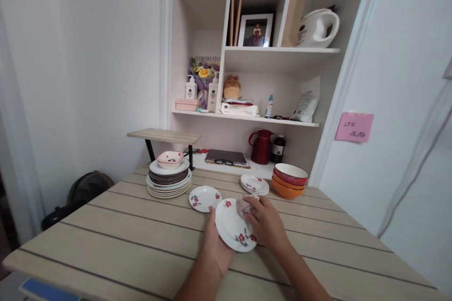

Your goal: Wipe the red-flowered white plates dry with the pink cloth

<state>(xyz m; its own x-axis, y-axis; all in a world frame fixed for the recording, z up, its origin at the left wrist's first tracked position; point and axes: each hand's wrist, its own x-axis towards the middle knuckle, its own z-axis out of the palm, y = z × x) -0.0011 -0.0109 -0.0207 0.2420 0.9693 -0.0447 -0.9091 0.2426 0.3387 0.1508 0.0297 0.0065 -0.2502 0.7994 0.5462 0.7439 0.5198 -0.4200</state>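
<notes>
My left hand (213, 241) is closed on a small white plate (231, 225) with red flowers, its thumb on the rim and the palm beneath. The plate is tilted toward me above the table. Fingers of my right hand (265, 218) press a crumpled pale cloth (244, 206) onto the plate's right side; part of the cloth is hidden under them. Just behind lies another flowered plate (204, 198) on the table. A short stack of matching plates (254, 183) stands beyond my right hand.
At the back left, a tall plate stack (169, 183) carries a square bowl (170, 159), beside a small raised shelf (164, 135). Red and orange bowls (289, 183) are nested at the back right. Behind the slatted table (141, 244) are a red jug (262, 146), a dark bottle (278, 148) and a laptop (226, 156).
</notes>
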